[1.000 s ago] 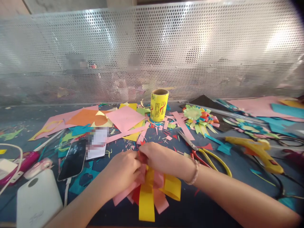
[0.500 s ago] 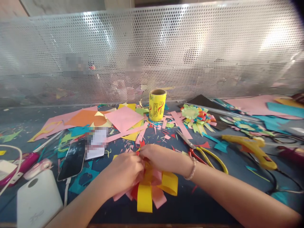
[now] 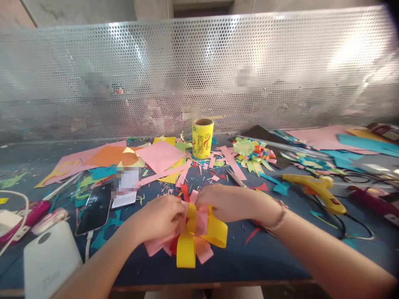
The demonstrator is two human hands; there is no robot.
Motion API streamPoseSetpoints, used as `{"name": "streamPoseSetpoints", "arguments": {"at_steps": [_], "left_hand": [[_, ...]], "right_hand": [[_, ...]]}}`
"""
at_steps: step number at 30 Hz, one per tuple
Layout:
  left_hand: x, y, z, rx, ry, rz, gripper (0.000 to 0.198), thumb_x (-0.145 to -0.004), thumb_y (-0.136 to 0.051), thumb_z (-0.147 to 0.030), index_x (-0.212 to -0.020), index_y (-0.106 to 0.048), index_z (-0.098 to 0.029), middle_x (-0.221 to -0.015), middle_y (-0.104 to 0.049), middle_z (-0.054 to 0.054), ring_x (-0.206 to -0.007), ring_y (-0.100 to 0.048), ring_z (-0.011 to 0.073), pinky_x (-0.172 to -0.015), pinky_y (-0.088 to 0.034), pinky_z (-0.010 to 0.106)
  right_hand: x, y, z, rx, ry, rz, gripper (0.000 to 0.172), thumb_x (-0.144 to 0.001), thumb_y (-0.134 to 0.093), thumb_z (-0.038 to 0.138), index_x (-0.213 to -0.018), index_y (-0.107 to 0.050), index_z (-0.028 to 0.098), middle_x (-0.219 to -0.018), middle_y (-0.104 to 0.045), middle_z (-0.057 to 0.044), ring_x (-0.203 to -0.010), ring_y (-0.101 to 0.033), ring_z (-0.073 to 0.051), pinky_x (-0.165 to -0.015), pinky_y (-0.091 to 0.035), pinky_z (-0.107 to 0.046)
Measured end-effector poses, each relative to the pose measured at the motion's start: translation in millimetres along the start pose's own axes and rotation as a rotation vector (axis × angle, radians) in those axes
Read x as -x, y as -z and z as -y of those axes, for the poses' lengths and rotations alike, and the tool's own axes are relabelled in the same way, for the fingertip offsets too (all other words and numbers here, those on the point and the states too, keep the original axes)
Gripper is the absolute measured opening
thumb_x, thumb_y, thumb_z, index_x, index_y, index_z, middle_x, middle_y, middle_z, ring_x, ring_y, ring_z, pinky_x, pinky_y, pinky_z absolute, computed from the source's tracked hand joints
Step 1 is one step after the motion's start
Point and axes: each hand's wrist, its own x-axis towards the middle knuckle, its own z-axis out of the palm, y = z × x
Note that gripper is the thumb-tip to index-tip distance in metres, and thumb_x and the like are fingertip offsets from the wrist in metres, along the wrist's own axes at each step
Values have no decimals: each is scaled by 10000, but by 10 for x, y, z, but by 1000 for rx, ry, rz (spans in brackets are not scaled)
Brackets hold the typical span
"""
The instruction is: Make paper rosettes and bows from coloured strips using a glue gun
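Note:
A paper flower (image 3: 186, 254) of looped yellow, pink and red strips lies at the near part of the table, between my hands. My left hand (image 3: 163, 218) has its fingers curled on the pink strips at the flower's left side. On the other side, my right hand (image 3: 222, 202) is closed with bent fingertips on the strips near a yellow loop (image 3: 217, 232). A red strip (image 3: 185, 192) sticks up at the far side of the flower. The scissors (image 3: 237, 178) are mostly hidden behind my right hand and wrist.
A yellow tape roll (image 3: 202, 141) stands upright ahead. A yellow glue gun (image 3: 318, 191) with a cord lies right. Phones (image 3: 94, 209), a white power bank (image 3: 51, 259) and paper sheets (image 3: 160, 155) lie left. A finished rosette (image 3: 246, 149) sits before a perforated metal screen (image 3: 199, 54).
My right hand has moved right, away from my left hand, uncovering more of the flower's middle and the red strip. My right arm now covers much of the scissors.

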Motion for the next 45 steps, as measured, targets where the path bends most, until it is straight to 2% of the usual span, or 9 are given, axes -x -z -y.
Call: {"name": "streamPoseSetpoints", "arguments": {"at_steps": [4, 11, 15, 21, 25, 33, 37, 40, 45], "left_hand": [[5, 18, -5, 6, -35, 6, 229, -736, -466, -106, -775, -666, -208, -868, -677, 30, -828, -603, 184, -722, -435, 279], [-1, -9, 30, 112, 16, -24, 222, -728, -480, -110, -808, -662, -209, -860, -684, 24, -812, -610, 182, -707, -437, 285], [-58, 39, 58, 364, 173, -227, 216, -846, -441, -248, -847, -650, -195, -875, -690, 43, -774, -610, 179, -675, -438, 287], [-158, 197, 9, 1002, 265, -299, 532, -855, -374, -602, -793, -640, -144, -745, -669, 76, -660, -605, 166, -618, -450, 285], [-173, 167, -49, 1038, 287, -233, 366, -634, -755, -446, -793, -630, -141, -713, -640, 32, -653, -586, 137, -603, -437, 254], [-223, 82, -144, 1244, 270, -316, 312, -620, -758, -315, -837, -609, -147, -659, -583, -19, -567, -535, 85, -538, -423, 209], [-249, 57, -109, 1109, 246, -467, 300, -660, -682, -261, -938, -636, -157, -738, -592, -6, -628, -535, 100, -533, -406, 204], [-269, 43, -65, 1066, 239, -561, 327, -657, -645, -246, -966, -649, -139, -784, -610, 16, -687, -547, 123, -594, -420, 227], [-302, 9, -20, 1057, 194, -647, 153, -655, -607, -226, -781, -651, -152, -803, -642, 22, -796, -567, 149, -737, -415, 248]], "right_hand": [[61, -191, 5, -68, 4, 15, 290, -705, -483, -1, -743, -695, 194, -744, -688, -27, -753, -625, -144, -743, -458, -261], [67, -220, -50, -227, -213, -319, 313, -808, -451, 50, -916, -707, 192, -887, -721, -35, -793, -647, -132, -734, -469, -235], [25, -143, -29, -248, -391, -465, 164, -833, -537, 169, -885, -693, 176, -759, -709, -22, -687, -648, -131, -627, -474, -218], [-22, -143, 75, -27, -99, -675, 150, -887, -522, 193, -933, -663, 173, -887, -725, -61, -810, -677, -157, -728, -538, -286], [33, -140, 133, 148, 108, -836, 173, -892, -503, 142, -938, -665, 182, -1030, -711, -65, -1020, -635, -181, -893, -513, -372], [234, -195, 192, 219, 13, -911, 266, -865, -496, 102, -998, -663, 261, -1131, -653, -39, -1102, -553, -202, -906, -484, -402], [600, -224, 10, 301, -514, -793, 304, -844, -513, 216, -1133, -578, 149, -1138, -597, -159, -1061, -563, -270, -878, -472, -428], [928, -347, -209, 310, -899, -294, 205, -753, -569, 251, -885, -620, 103, -881, -624, -177, -804, -616, -287, -700, -493, -404], [1074, -561, -435, 279, -935, -1, 179, -674, -519, 98, -822, -620, 94, -876, -640, -208, -784, -626, -262, -620, -453, -307]]}}
